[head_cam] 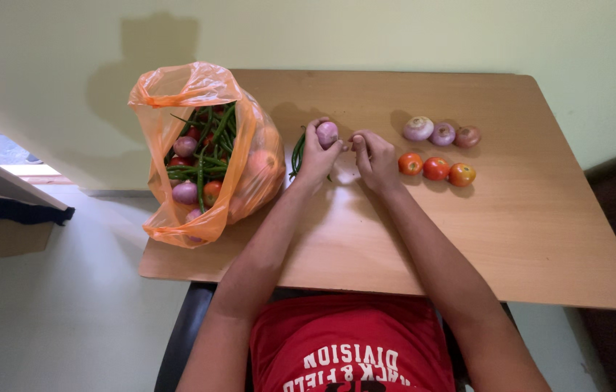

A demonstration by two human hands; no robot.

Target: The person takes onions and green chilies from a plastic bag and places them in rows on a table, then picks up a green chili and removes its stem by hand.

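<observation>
Wooden tabletop (467, 247) against a pale wall: left hand (315, 156) closed around a purple onion (327, 133) and green beans (297, 154) near the far edge, right hand (373, 156) loosely curled, empty, fingertips just beside it. Overstuffed orange bag (199, 94) at the left edge could spill. Sorted tomatoes (436, 168) and onions (442, 133) might roll.

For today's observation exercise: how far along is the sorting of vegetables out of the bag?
Done: three onions and three tomatoes sit in rows on the table. In hand: the left hand holds an onion and green beans; the right hand is beside it. Left: the orange bag still holds plenty.
</observation>
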